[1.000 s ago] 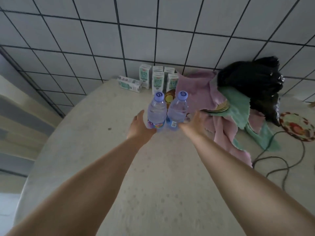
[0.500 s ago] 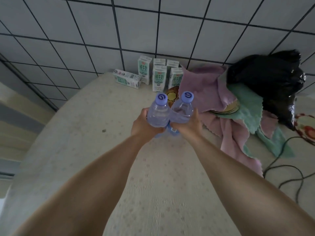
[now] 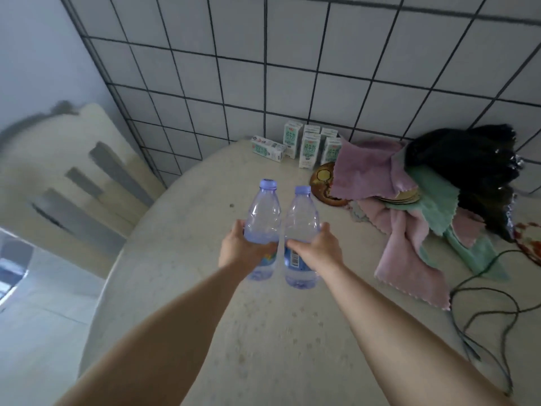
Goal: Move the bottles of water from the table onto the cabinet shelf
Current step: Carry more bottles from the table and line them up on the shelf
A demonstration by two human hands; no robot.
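Two clear water bottles with pale blue caps are held side by side above the round beige table (image 3: 181,303). My left hand (image 3: 238,252) is wrapped around the middle of the left bottle (image 3: 263,218). My right hand (image 3: 320,250) grips the right bottle (image 3: 301,221) at its label. Both bottles are upright, tilted slightly away from me, and lifted off the tabletop. No cabinet shelf shows in the head view.
Several green-and-white milk cartons (image 3: 308,149) stand by the tiled wall. Pink and green cloths (image 3: 401,212) lie over plates on the right, with a black bag (image 3: 474,171) behind and a black cable (image 3: 483,303) at the right. A chair back (image 3: 82,177) is on the left.
Both hands closed on the bottles and lifted them off the table toward me. The view swung left, bringing the chair into sight.
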